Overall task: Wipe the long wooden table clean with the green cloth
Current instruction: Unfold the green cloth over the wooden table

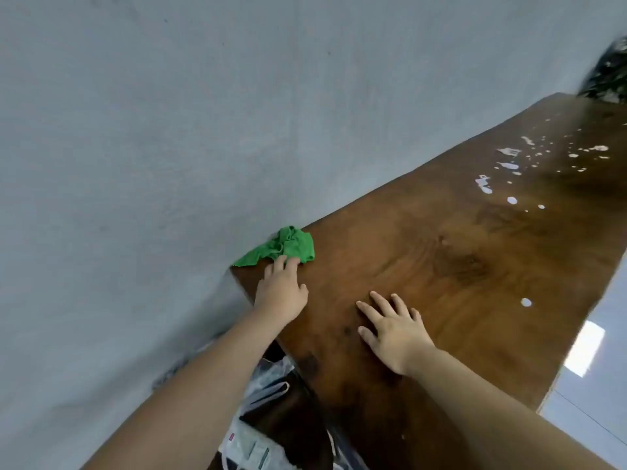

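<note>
A crumpled green cloth (283, 247) lies at the near-left corner of the long wooden table (441, 252), against the wall. My left hand (281, 290) reaches toward it with its fingertips touching the cloth's near edge, fingers apart, holding nothing. Flat on the tabletop to the right rests my right hand (393, 329), palm down with fingers spread. White splashes and droplets (509, 167) are scattered over the far part of the table, and a single white drop (526, 302) sits near the right edge.
A grey wall (169, 130) runs along the table's left side. A dark leafy plant (607, 76) stands at the far end. Plastic-wrapped items and a white power strip (258, 446) lie below the near end. Glossy floor (587, 378) shows to the right.
</note>
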